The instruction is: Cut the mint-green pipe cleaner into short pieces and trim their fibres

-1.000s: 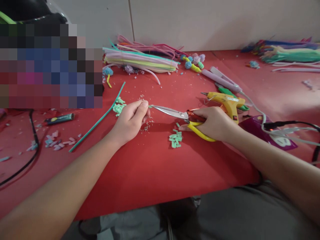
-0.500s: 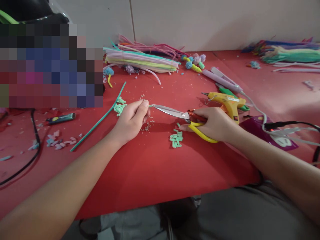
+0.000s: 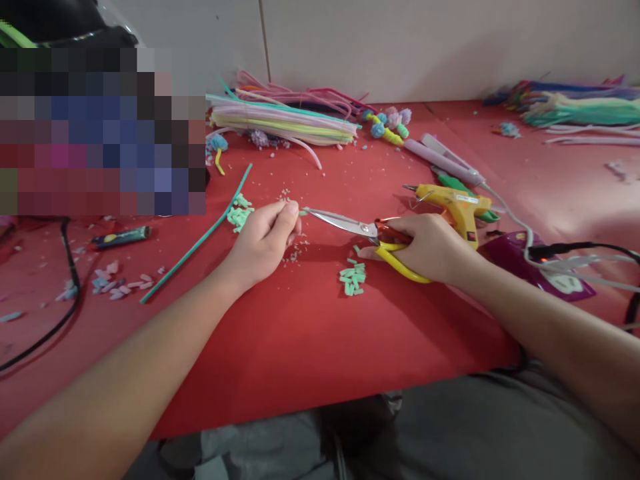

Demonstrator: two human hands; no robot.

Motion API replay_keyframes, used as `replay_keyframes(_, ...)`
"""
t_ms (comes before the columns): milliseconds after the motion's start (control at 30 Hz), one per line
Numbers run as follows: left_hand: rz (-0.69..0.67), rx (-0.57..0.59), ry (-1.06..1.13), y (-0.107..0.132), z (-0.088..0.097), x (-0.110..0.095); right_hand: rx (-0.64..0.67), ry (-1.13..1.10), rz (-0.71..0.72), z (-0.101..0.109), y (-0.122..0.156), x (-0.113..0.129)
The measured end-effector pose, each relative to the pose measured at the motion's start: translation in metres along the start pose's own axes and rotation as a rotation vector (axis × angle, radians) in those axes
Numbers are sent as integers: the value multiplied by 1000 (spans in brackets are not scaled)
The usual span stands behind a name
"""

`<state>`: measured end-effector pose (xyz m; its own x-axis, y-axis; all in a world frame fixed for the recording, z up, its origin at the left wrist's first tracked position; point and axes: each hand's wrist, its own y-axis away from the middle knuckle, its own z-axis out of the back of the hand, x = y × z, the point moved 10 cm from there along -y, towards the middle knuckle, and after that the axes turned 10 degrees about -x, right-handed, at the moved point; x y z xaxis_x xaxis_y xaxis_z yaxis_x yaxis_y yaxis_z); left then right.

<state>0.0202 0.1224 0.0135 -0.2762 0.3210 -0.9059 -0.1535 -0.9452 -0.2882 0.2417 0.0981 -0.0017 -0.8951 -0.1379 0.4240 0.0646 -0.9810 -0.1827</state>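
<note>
Between thumb and fingers, my left hand (image 3: 270, 237) pinches a small piece of green pipe cleaner (image 3: 302, 213), most of it hidden by the fingertips. My right hand (image 3: 425, 247) is wrapped round the red and yellow handles of a pair of scissors (image 3: 345, 224). The blades look nearly closed, and their tips lie right beside the green piece. Below the blades is a small pile of cut green pieces (image 3: 353, 277). Fluffier green bits (image 3: 240, 217) lie left of my left hand, beside a long teal pipe cleaner (image 3: 197, 240). Tiny trimmings (image 3: 295, 255) are scattered under my left hand.
Bundled pipe cleaners (image 3: 285, 120) lie at the back, more (image 3: 585, 110) at far right. A yellow glue gun (image 3: 460, 203), a lilac flat iron (image 3: 443, 160) and a purple power strip (image 3: 543, 267) with cables stand right. A lighter-like tube (image 3: 121, 238) and pink scraps (image 3: 120, 283) lie left.
The scissor handles have drawn slightly closer together, and a little more of the green piece shows at my left fingertips. Both hands stay in nearly the same place.
</note>
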Motion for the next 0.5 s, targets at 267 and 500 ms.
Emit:
replay_keyframes(267,-18,-7,-19,0,-1,-2,18,-62,25,2,1,4)
replay_keyframes(500,-16,-10,-22,0,0,-5,17,-51,4,1,2,0)
